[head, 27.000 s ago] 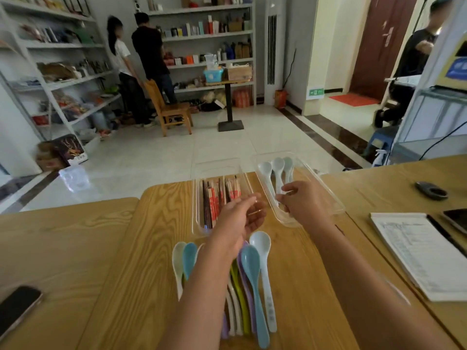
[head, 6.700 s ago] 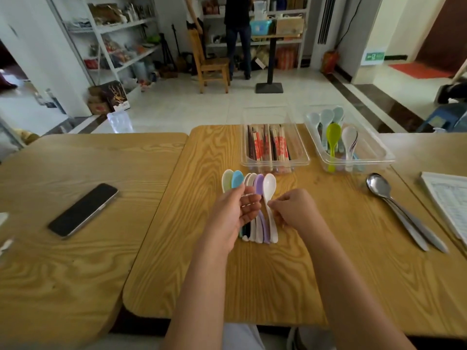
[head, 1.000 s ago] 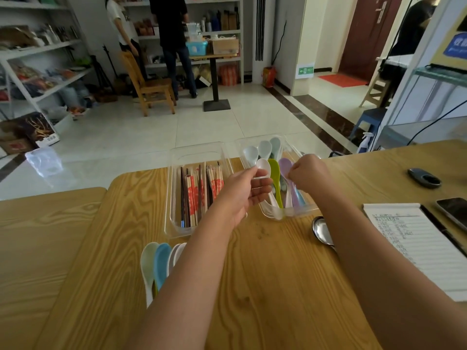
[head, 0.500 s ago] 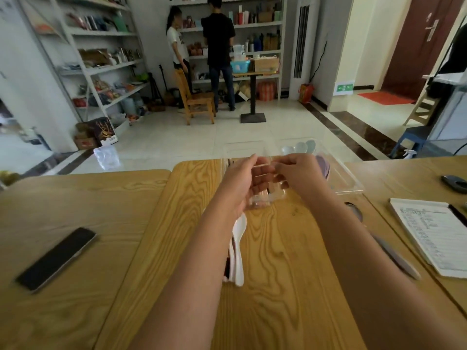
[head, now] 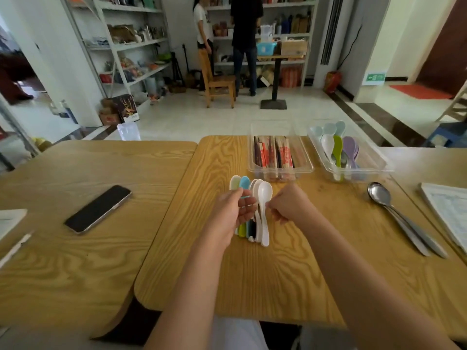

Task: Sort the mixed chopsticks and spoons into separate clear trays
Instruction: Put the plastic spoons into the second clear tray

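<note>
Back from tray [head: 371, 160] to spoon pile [head: 264, 231], so more remain: your left hand [head: 232, 210] curls round some; your right hand [head: 290, 205] sits curled beside it, grip unclear.

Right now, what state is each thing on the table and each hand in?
Chopstick tray: holds chopsticks lying flat.
Spoon tray: partly filled with plastic spoons.
Loose spoons: piled on table, unsorted.
Left hand: curled over that pile; grip unclear.
Right hand: seems to pinch the white spoon's handle.
Metal spoons: on table, outside both trays.
Phone: face up, screen dark.
</note>
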